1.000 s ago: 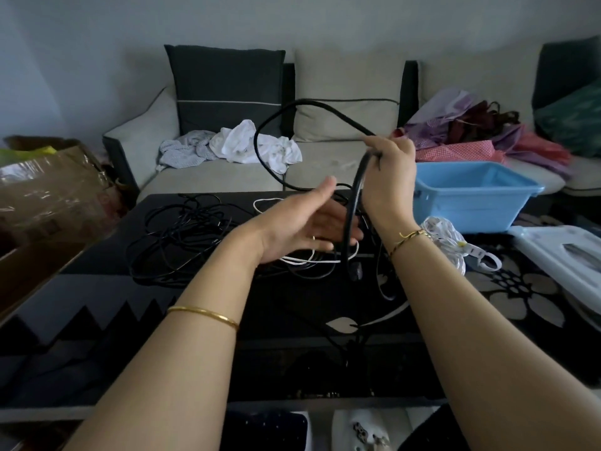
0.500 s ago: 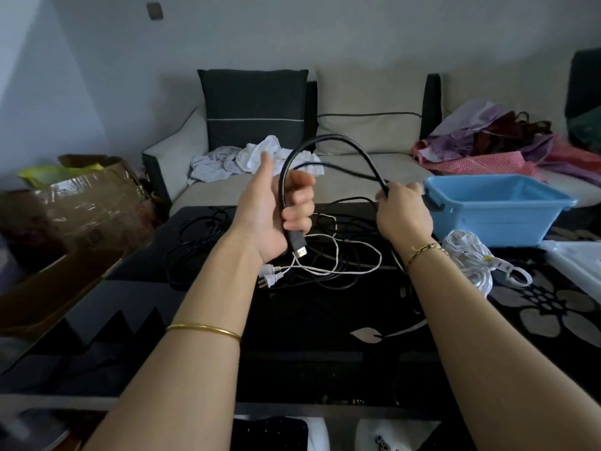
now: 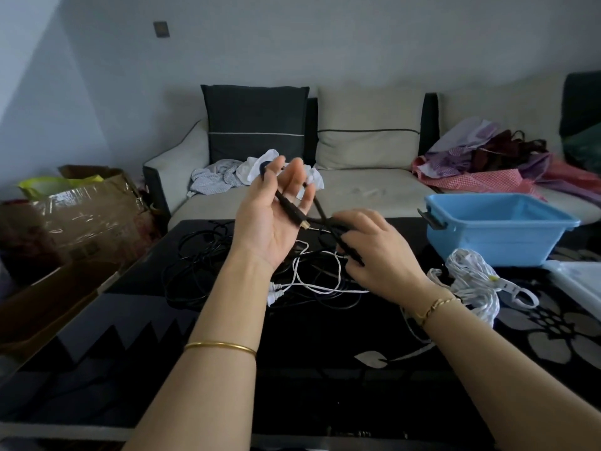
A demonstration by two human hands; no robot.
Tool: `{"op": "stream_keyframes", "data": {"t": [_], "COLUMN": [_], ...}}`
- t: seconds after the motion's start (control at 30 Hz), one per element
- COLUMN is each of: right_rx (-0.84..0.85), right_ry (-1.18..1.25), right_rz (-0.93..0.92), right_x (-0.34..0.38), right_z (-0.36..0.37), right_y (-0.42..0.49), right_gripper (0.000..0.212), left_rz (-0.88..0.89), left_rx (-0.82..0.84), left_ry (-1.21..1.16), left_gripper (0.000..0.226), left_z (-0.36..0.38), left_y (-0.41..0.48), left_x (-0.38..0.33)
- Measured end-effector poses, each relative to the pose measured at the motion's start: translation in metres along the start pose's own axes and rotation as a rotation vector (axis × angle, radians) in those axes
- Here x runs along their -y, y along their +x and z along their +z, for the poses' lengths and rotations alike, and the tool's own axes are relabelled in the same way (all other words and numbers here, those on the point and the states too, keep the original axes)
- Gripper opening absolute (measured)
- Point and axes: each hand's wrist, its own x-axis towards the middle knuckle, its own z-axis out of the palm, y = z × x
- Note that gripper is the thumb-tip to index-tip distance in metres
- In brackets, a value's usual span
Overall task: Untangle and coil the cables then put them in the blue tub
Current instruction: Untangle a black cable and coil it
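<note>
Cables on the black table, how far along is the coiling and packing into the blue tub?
Done: one white cable bundle lies coiled beside the blue tub, not in it; no cable shows inside. In hand: a black cable loops over the open left hand, gripped by the right hand. To do: the tangle of black cables and a thin white cable beneath the hands.

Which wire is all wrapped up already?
The white bundle beside the blue tub; the thin white cable and black cables lie loose.
</note>
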Motion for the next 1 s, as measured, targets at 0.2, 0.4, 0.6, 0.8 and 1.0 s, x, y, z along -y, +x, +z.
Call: {"op": "stream_keyframes", "data": {"t": [0.2, 0.4, 0.6, 0.8, 1.0], "right_rx": [0.01, 0.148, 0.079, -0.178, -0.147], "right_ry": [0.165, 0.272, 0.019, -0.321, -0.159], "right_rz": [-0.114, -0.013, 0.059, 0.167, 0.374], "right_x": [0.011, 0.011, 0.007, -0.007, -0.016], "right_z": [-0.008, -0.019, -0.022, -0.021, -0.026], "right_y": [0.002, 0.004, 0.01, 0.014, 0.02], "right_gripper": [0.009, 0.028, 0.021, 0.01, 0.025], "left_rz": [0.158, 0.368, 0.507, 0.33, -0.132], "left_rx": [-0.03, -0.067, 0.021, 0.077, 0.181], "left_ry": [0.144, 0.601, 1.483, 2.09, 1.683], "left_gripper": [0.019, 0.036, 0.048, 0.012, 0.05], "left_z": [-0.002, -0.004, 0.001, -0.001, 0.008], "left_y": [0.011, 0.016, 0.011, 0.002, -0.014], "left_x": [0.011, 0.026, 0.024, 0.02, -0.001]}}
